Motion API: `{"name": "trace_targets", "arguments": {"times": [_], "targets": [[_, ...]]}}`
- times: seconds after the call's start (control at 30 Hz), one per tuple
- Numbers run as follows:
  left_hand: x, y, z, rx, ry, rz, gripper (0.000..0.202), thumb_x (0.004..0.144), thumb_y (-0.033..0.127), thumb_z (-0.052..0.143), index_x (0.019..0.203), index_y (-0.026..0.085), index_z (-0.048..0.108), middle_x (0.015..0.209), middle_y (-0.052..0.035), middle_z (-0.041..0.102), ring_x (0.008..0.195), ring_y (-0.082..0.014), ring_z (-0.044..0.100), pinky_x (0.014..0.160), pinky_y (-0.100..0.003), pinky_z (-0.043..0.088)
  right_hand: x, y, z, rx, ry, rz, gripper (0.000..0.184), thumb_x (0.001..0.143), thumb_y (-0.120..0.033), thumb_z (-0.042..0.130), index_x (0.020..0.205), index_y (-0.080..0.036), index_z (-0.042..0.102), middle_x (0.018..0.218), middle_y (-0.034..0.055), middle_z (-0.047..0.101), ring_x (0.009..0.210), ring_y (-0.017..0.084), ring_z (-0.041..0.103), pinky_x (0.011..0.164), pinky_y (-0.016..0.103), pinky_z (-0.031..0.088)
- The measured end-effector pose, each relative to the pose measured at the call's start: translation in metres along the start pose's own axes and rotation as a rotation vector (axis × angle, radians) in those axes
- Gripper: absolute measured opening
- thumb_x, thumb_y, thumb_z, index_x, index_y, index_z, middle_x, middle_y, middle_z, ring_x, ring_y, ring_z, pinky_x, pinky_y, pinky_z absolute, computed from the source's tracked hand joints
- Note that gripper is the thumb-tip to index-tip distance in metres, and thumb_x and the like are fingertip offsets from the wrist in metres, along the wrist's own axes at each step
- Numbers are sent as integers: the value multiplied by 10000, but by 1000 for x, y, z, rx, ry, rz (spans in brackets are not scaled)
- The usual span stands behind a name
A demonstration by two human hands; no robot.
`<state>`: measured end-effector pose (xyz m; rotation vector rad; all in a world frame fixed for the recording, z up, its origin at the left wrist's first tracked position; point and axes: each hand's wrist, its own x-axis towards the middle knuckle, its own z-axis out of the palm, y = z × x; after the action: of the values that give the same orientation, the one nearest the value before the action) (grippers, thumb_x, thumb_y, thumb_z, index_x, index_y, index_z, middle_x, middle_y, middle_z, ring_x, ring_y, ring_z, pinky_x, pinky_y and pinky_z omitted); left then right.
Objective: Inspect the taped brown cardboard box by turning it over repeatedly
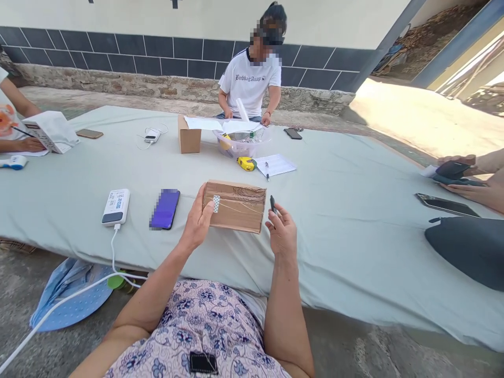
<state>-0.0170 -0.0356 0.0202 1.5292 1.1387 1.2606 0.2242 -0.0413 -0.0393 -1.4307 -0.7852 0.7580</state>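
My left hand (pixel 198 220) grips the left edge of a flat brown cardboard box (pixel 240 210), its thumb on the near face and its other fingers hidden behind. Beside that thumb is a small white-and-blue patterned strip (pixel 216 203) on the cardboard. The box is tilted towards me above the table, and its top right part looks creased. Just right of the box, my right hand (pixel 282 226) pinches a short black marker (pixel 272 203) that points up. The marker and the box are apart.
On the cloth-covered table (pixel 346 210) lie a white power bank (pixel 116 206) with a cable and a phone (pixel 165 209). Farther back are a yellow tape measure (pixel 246 164), paper with a pen (pixel 275 165), a plastic basket (pixel 232 149) and a carton (pixel 189 139). Other people sit around.
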Motion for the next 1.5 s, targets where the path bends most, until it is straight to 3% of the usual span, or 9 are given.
{"name": "trace_targets", "arguments": {"times": [0.13, 0.23, 0.37, 0.6, 0.77, 1.03, 1.23, 1.37, 1.5], "targets": [[-1, 1, 0, 2, -3, -6, 632, 993, 411, 413, 1585, 228, 284, 1630, -63, 383, 1521, -205, 340, 1285, -355, 233, -26, -35, -4, 337, -25, -167, 662, 621, -422, 834, 1225, -253, 623, 1098, 32, 638, 911, 106, 612, 756, 231, 531], [-1, 2, 0, 4, -11, -27, 641, 994, 418, 412, 1592, 236, 267, 1637, -60, 373, 1521, -208, 341, 1279, -361, 248, -49, -58, 0, 382, 35, -386, 501, 723, -399, 804, 1171, -246, 641, 1005, 22, 648, 871, 105, 634, 736, 238, 544], [-1, 2, 0, 9, -17, -32, 655, 993, 424, 409, 1597, 223, 256, 1655, -58, 340, 1531, -210, 321, 1280, -367, 246, -74, -72, 14, 202, 145, -686, 225, 898, -362, 667, 1077, -226, 663, 982, 28, 678, 826, 128, 696, 764, 300, 593], [-1, 0, 0, 13, -17, -21, 652, 985, 414, 415, 1589, 216, 270, 1653, -59, 346, 1534, -214, 315, 1283, -373, 240, -75, -73, 30, -185, -94, -913, 235, 950, -276, 594, 1167, -227, 668, 1095, 70, 742, 1027, 186, 717, 933, 363, 592], [-1, 1, 0, 2, -7, -27, 603, 987, 394, 418, 1564, 246, 328, 1635, -51, 380, 1521, -210, 341, 1283, -385, 243, -76, -65, 22, -153, -30, -870, 187, 941, -322, 602, 1052, -205, 696, 969, 54, 737, 900, 172, 719, 841, 330, 593], [-2, -2, 1, -56, -4, -13, 600, 993, 434, 436, 1561, 265, 340, 1629, -44, 390, 1524, -207, 339, 1286, -366, 236, -69, -65, 9, -94, 463, -755, 288, 933, -449, 582, 1018, -194, 685, 1002, 65, 680, 852, 176, 693, 817, 367, 595], [-1, -4, 2, -70, 26, -30, 603, 989, 371, 428, 1570, 250, 318, 1628, -45, 396, 1514, -206, 357, 1277, -374, 263, -32, -46, 21, -282, 166, -695, 317, 1001, -364, 464, 1219, -208, 634, 1040, 63, 716, 988, 167, 687, 960, 340, 533], [1, -8, 0, -74, 46, -38, 594, 991, 412, 420, 1555, 235, 349, 1612, -59, 421, 1508, -217, 369, 1266, -376, 291, 15, -25, 21, -1036, -90, -380, 420, 982, -166, 353, 1331, -190, 585, 1224, 118, 667, 1104, 193, 631, 931, 309, 488], [3, -10, 0, -77, 70, -48, 600, 989, 420, 433, 1553, 231, 357, 1603, -65, 435, 1500, -228, 382, 1256, -385, 310, 38, -4, 11, -1245, -211, -284, 567, 843, 24, 415, 1315, -199, 635, 1139, 157, 678, 1052, 243, 626, 879, 333, 445]]}}
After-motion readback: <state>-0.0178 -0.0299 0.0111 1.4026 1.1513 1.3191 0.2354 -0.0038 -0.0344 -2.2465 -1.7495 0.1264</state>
